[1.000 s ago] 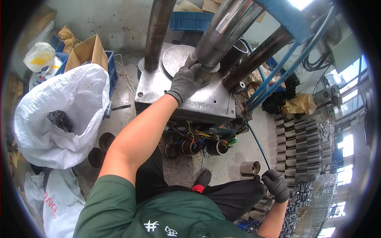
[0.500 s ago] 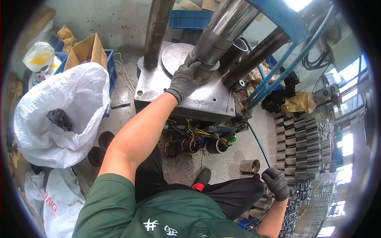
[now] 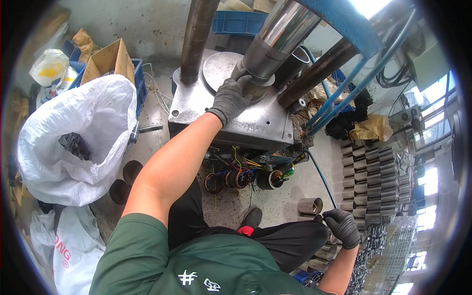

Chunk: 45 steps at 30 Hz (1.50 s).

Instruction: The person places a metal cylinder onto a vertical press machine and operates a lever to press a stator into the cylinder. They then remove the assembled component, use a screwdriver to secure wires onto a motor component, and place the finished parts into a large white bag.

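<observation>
My left hand point(image 3: 230, 101), in a dark grey knit glove, reaches forward to the press. Its fingers curl against the side of a round metal part point(image 3: 258, 92) under the press ram point(image 3: 260, 61); the glove hides some of that part. The shiny ram comes down at a slant in this view onto the steel press bed point(image 3: 196, 110). Beside it lies a flat metal disc point(image 3: 219, 69). Off to the right, my right hand point(image 3: 342, 229), gloved alike, is closed at the near end of a thin dark lever point(image 3: 322, 175) that runs from the press; its fingertips are partly hidden.
Wound motor stators point(image 3: 215, 183) with coloured wires sit below the bed. A metal sleeve point(image 3: 309, 206) lies on the floor, near stacked metal sleeves point(image 3: 368, 177) at right. On the left stand a white woven sack point(image 3: 44, 152) and a cardboard box point(image 3: 109, 64). Blue hoses point(image 3: 349, 91) hang by the press.
The view has shifted very slightly. Both hands keep their places, the left at the part under the ram and the right at the lever.
</observation>
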{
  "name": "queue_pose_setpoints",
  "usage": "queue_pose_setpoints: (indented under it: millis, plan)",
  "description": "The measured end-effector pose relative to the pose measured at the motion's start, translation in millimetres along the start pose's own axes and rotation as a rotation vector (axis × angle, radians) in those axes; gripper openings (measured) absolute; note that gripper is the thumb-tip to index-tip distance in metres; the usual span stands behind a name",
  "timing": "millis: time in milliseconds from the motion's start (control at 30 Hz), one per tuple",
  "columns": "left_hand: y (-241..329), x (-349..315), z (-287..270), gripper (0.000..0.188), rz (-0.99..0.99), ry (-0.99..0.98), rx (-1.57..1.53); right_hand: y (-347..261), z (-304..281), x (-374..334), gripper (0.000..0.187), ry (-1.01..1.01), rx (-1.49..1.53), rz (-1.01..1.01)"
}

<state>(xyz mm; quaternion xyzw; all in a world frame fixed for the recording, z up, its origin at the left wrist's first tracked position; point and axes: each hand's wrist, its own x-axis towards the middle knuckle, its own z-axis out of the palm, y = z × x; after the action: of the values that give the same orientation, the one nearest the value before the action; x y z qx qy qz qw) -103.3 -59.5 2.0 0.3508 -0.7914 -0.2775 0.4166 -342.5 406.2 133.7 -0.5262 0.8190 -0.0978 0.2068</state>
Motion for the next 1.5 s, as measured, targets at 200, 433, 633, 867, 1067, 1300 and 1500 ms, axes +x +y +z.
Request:
queue_pose_setpoints:
  millis: [200, 433, 633, 867, 1067, 1300, 1500]
  plan:
    - [4.0, -0.5, -5.4, 0.063, -0.018, -0.013, 0.041, -8.2, -6.0, 3.8, 0.019, -0.056, 0.007, 0.031]
    - [3.2, -0.7, -4.8, 0.062, -0.023, -0.01, 0.035, -18.1, -20.7, 9.4, 0.019, -0.146, -0.091, -0.005]
    - [8.1, -1.5, -8.0, 0.059, 0.016, -0.024, -0.036, -14.8, -21.5, 12.2, 0.022, 0.064, 0.151, -0.008]
    - [3.8, -0.3, -3.2, 0.062, -0.009, -0.01, -0.009, -6.2, -18.4, 6.3, 0.027, -0.116, 0.092, 0.046]
    - [5.4, -1.9, -7.4, 0.063, -0.006, -0.024, -0.005, -6.9, -17.3, 10.4, 0.027, -0.186, -0.047, -0.028]
    - [6.7, -0.1, -4.5, 0.063, -0.007, -0.02, 0.008, -4.1, -20.3, 7.5, 0.028, -0.068, 0.188, 0.148]
    - [2.4, 0.2, -1.9, 0.062, -0.011, 0.009, -0.023, -5.9, -21.1, 6.8, 0.028, 0.014, 0.296, 0.171]
